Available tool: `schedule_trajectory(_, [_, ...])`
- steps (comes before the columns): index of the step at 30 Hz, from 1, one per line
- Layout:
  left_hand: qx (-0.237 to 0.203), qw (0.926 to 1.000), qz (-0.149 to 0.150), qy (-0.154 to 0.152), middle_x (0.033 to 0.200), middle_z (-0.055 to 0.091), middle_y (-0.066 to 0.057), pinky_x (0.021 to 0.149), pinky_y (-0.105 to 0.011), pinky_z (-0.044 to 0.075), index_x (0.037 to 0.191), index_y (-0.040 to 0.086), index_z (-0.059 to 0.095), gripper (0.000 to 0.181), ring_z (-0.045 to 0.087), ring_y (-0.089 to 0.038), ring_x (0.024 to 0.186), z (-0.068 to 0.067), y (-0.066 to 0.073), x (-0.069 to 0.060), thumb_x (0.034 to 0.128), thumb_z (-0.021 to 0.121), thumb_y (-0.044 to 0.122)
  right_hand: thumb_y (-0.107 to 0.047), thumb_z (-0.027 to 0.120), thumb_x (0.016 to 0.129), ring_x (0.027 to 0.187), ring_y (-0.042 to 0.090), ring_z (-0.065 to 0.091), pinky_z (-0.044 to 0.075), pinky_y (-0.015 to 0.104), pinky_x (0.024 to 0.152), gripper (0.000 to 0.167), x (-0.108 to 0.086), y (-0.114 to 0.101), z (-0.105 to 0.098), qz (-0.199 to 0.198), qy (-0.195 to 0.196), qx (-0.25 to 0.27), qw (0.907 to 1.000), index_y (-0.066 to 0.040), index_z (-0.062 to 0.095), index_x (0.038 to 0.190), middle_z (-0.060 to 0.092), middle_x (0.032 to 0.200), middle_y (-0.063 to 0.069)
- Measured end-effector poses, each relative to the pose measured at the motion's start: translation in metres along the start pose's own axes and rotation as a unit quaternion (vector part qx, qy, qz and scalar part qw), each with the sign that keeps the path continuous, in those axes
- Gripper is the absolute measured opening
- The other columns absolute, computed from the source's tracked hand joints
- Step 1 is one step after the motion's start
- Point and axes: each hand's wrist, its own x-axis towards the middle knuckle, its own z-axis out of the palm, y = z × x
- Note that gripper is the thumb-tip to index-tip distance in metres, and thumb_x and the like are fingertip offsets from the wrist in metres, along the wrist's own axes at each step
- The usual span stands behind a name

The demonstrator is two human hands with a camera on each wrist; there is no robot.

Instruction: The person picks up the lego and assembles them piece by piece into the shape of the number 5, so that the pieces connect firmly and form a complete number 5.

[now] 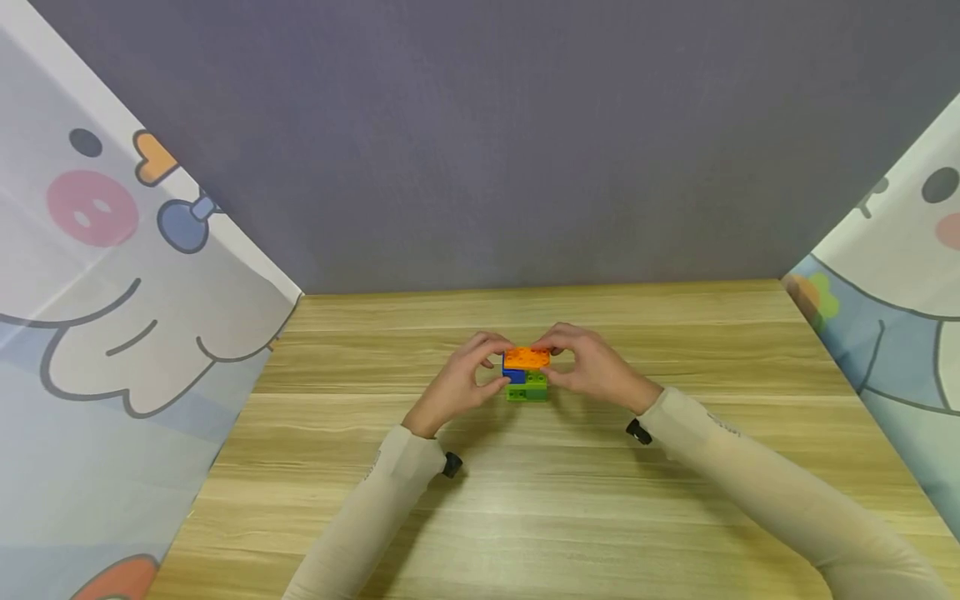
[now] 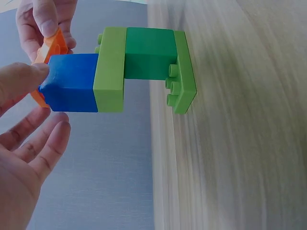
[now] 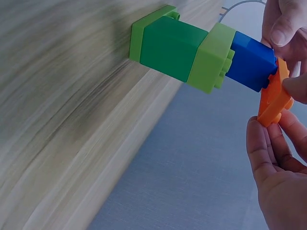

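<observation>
A tower of toy building bricks stands on the table (image 1: 570,500). From the bottom up it has a light green plate (image 2: 186,72), a dark green brick (image 2: 149,52), a light green brick (image 2: 110,72) and a blue brick (image 2: 72,84). An orange brick (image 1: 527,358) lies across the top, slightly tilted against the blue one in the right wrist view. My right hand (image 1: 592,367) pinches the orange brick's right part between thumb and fingers. With thumb and fingertips, my left hand (image 1: 457,379) holds the orange brick's left end, the thumb by the blue brick's corner.
A grey wall panel (image 1: 525,150) rises behind the table's far edge. Cartoon-printed cloths hang at the left (image 1: 150,317) and right (image 1: 907,333). Dark wrist devices show on the left wrist (image 1: 452,465) and the right wrist (image 1: 639,432).
</observation>
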Motion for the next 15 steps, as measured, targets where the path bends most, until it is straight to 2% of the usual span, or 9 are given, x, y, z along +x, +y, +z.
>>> schedule_trajectory(8, [-0.003,0.9999,0.003,0.009,0.12,0.051,-0.002,0.075,-0.04,0.053,0.123,0.01,0.057,0.042,0.053,-0.015,0.104,0.0031,-0.0018,-0.0002,0.0837,0.071,0.004,-0.003,0.076,0.076,0.086,0.015,0.058,0.052,0.036,0.075,0.032,0.0027,-0.0008,0.0008,0.003,-0.014,-0.002,0.9999,-0.008,0.068,0.107,0.061,0.101,-0.003])
schedule_trajectory(15, [-0.003,0.9999,0.002,0.015,0.119,0.051,-0.001,0.074,-0.04,0.053,0.116,0.011,0.06,0.035,0.052,-0.014,0.102,0.0046,-0.0015,-0.0004,0.0835,0.071,0.002,-0.001,0.076,0.076,0.085,0.018,0.059,0.053,0.036,0.073,0.034,0.0035,-0.0011,0.0013,0.002,-0.017,0.001,0.9999,-0.007,0.068,0.108,0.061,0.101,-0.003])
